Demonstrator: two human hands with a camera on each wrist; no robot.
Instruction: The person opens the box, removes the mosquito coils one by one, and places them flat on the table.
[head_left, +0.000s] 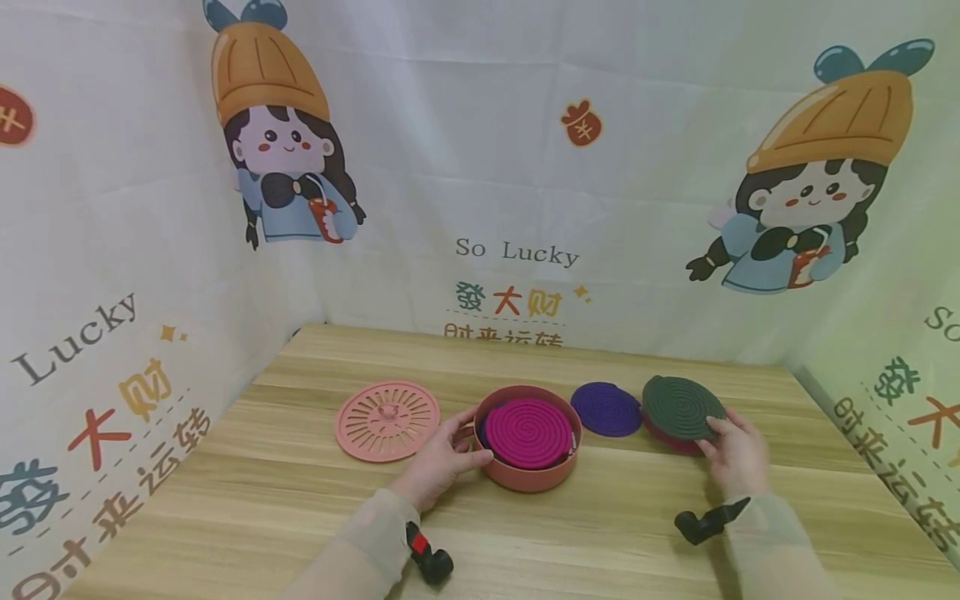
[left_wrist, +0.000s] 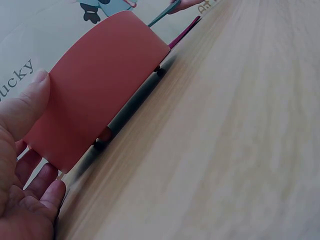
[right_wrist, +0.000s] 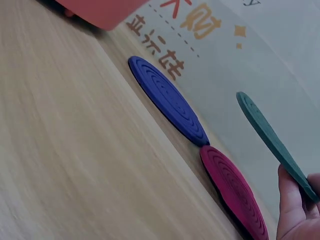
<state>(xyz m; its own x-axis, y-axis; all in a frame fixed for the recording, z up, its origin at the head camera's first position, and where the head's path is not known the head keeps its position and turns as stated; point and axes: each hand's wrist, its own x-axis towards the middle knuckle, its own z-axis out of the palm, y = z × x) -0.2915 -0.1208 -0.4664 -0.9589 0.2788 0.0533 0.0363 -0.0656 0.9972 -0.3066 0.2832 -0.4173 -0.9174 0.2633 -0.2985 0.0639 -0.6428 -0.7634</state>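
While one green mat (head_left: 682, 407) in right hand (head_left: 738, 454), two magenta mats (head_left: 528, 432), one blue (head_left: 606, 409)

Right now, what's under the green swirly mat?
A magenta mat lies on the table below the green mat, which is held up clear of it. In the head view, most of the magenta mat is covered.
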